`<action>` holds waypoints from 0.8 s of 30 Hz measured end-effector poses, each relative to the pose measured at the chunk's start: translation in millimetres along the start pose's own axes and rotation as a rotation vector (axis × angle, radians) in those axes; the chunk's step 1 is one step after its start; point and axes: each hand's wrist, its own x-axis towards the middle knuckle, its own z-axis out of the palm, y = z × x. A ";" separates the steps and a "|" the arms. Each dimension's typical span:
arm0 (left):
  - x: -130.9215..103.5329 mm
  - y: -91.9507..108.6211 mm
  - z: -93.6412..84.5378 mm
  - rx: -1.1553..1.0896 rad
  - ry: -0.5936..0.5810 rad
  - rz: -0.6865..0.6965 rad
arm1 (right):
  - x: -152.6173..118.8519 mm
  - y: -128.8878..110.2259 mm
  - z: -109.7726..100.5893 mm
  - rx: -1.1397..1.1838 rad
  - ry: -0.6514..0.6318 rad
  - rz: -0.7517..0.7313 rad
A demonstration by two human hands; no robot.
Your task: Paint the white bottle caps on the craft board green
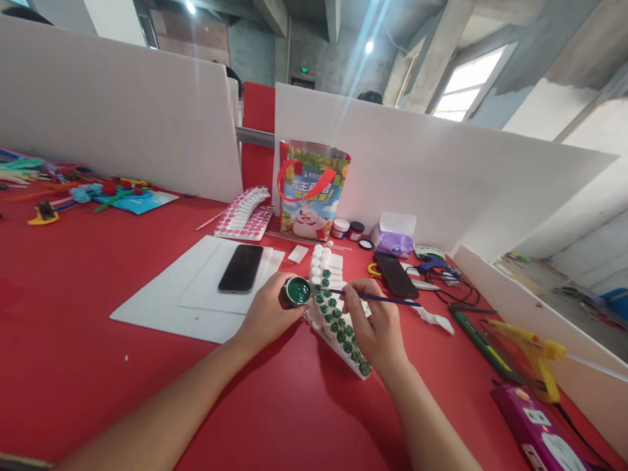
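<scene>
Gripping a small, round, dark-sided jar of glossy green paint (297, 291), the left hand (267, 307), in the head view, is wrapped around the side of the vessel with its mouth tilted toward the wearer; the right hand (375, 320) pinches a slim paintbrush with a dark blue handle (392, 300), its tip directed toward the left hand; the hands are apart. Between them lies a curved white strip set with small round pieces, some dark green and some white (348, 330); the brush tip is at the pieces just beside the jar; contact there cannot be confirmed.

Caution: further tilt of the left wrist could spill paint onto the strip; an overloaded brush could drip onto the white pieces beyond the fingers; contact between the right hand and the green pieces beneath it could smear them, if wet; dryness cannot be told. A slack left grip could drop the jar; spatter could then reach the black glass-faced phone (241, 268) lying beyond the left hand, or the flat white boards (161, 301) under it; a second dark phone (396, 275), beyond the right hand, is less exposed.
</scene>
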 end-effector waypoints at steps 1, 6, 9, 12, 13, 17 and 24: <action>0.0 0.2 -0.1 0.001 0.001 -0.002 | 0.0 -0.3 0.0 0.007 0.007 -0.006; -0.3 -0.9 -0.5 0.008 -0.002 -0.004 | -0.8 -0.6 -0.2 0.025 -0.009 0.000; -0.7 -1.5 -0.3 0.005 -0.001 0.008 | -1.2 0.0 -0.8 0.023 0.004 -0.013; -0.6 -1.3 0.0 0.002 0.000 0.004 | -0.9 -0.7 -1.2 0.031 0.006 -0.023; -0.5 -1.3 0.0 0.000 -0.003 -0.002 | -0.7 -1.2 -1.2 0.037 -0.002 -0.022; 0.1 -1.9 0.0 -0.003 -0.015 -0.013 | -0.2 -2.7 -0.6 0.038 0.015 -0.027; 0.0 -0.6 -0.3 -0.008 -0.013 -0.017 | -0.3 -1.1 -0.3 0.027 0.010 -0.027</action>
